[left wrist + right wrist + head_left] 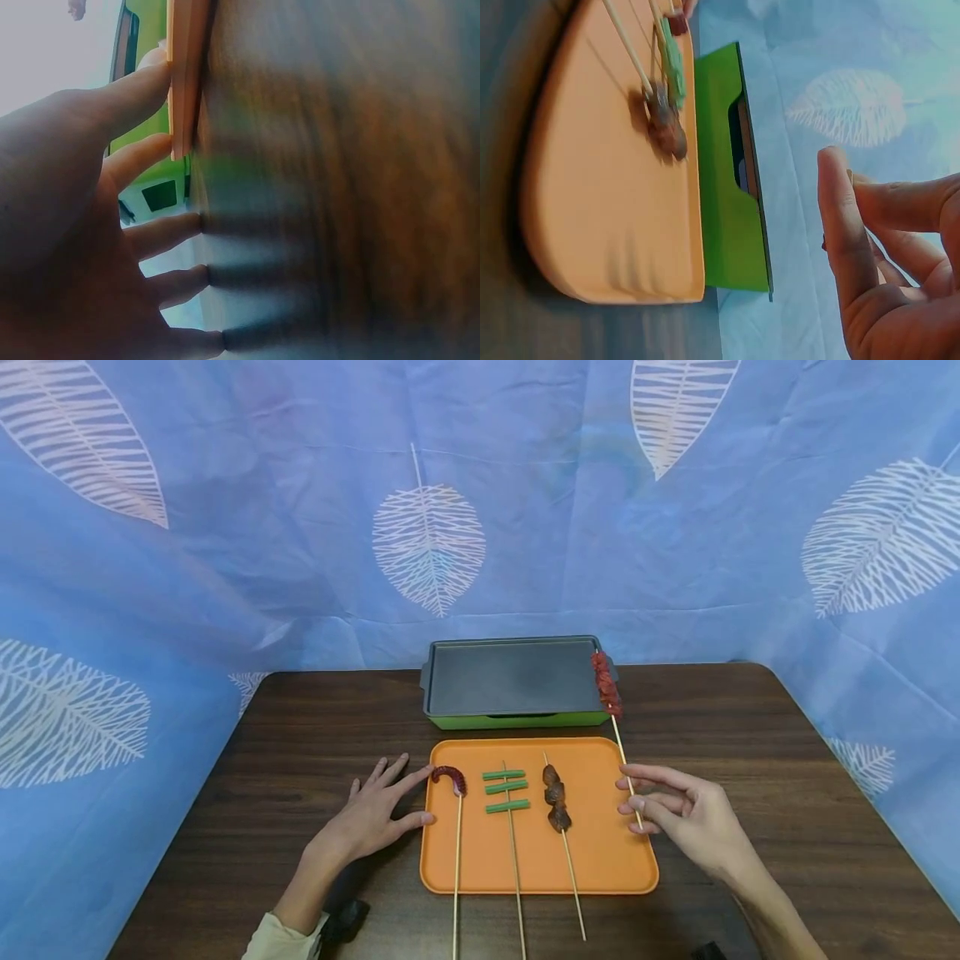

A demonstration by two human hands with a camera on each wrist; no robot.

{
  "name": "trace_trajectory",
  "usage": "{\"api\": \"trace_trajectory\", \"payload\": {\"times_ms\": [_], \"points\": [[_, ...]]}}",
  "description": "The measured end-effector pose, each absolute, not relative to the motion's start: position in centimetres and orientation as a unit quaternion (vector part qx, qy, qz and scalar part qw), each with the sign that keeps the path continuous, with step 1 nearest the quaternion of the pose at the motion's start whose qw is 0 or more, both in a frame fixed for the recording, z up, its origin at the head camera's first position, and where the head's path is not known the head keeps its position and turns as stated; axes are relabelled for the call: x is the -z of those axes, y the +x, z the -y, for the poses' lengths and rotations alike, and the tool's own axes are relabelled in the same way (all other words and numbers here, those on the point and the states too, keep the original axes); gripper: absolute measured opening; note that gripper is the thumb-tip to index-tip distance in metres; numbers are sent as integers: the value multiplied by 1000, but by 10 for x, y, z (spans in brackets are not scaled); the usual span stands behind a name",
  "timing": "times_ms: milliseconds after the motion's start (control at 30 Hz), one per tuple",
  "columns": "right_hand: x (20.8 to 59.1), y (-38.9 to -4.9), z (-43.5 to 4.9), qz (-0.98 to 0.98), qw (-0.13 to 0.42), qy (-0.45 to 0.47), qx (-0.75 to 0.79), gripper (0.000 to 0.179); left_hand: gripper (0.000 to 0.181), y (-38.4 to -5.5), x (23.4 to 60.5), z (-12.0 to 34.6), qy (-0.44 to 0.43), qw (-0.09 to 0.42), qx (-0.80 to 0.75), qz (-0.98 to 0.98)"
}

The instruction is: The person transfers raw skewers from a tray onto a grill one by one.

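Observation:
My right hand (693, 818) pinches the stick of a red meat skewer (607, 683) between thumb and fingers. The skewer is raised over the right side of the orange tray (607, 868), its meat in front of the grill's right end. My left hand (363, 818) is spread at the tray's left edge. In the left wrist view, its thumb and index finger touch the tray rim (180, 97), and the other fingertips rest on the table. On the tray lie an octopus-tentacle skewer (450, 776), a green vegetable skewer (506, 787) and a brown meat skewer (555, 797).
Behind the tray stands a green grill with a dark flat plate (517, 677). The dark wooden table (300, 735) extends to both sides. A blue cloth with white leaf patterns (300, 527) hangs behind it.

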State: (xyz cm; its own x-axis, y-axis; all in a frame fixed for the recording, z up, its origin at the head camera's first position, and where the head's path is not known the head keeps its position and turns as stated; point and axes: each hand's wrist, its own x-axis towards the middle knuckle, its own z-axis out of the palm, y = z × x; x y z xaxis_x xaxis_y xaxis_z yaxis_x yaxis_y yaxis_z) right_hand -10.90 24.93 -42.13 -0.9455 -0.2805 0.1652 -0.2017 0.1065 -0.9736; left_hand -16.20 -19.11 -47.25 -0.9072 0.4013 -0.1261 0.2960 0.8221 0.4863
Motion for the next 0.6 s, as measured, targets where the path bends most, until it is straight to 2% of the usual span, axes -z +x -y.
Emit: {"api": "trace_trajectory", "payload": {"times_ms": [333,600], "points": [[418,-150,-248,-766,48,-97,633,41,71,-162,469,190,179,119,-237,-947],[423,-172,-242,-778,56,-79,620,41,72,-162,470,191,178,114,-234,-949]]}}
